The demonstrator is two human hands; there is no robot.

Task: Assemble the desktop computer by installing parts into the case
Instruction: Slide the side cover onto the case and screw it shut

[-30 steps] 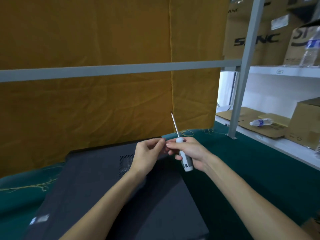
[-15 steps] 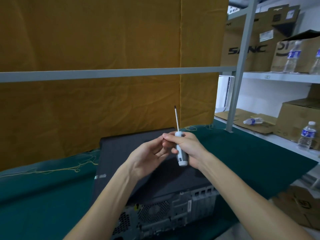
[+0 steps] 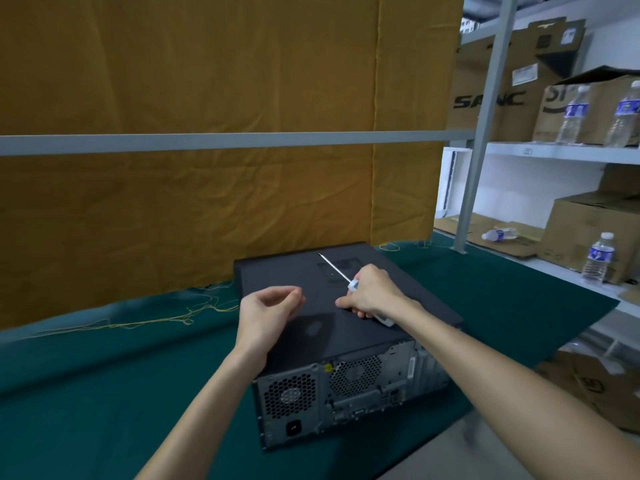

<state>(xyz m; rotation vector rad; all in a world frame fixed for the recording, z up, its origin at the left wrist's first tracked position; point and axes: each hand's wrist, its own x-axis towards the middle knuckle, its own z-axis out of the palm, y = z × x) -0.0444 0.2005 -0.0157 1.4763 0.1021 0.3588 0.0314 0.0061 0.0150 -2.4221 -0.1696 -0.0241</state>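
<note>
Two hands were seen above the closed computer case (image 3: 311,327), laid flat on the green cloth (image 3: 104,393). A screwdriver (image 3: 349,282) was gripped in the right hand (image 3: 374,292), tip aimed to 11 o'clock. The left hand (image 3: 270,306) was loosely curled at 9 o'clock of it, nothing held.

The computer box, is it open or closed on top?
Closed. The computer case lies on its side with its dark side panel covering the whole top, so no parts inside show.

Storeroom: metal shelving (image 3: 485,109), stacked cardboard boxes (image 3: 491,98).
</note>
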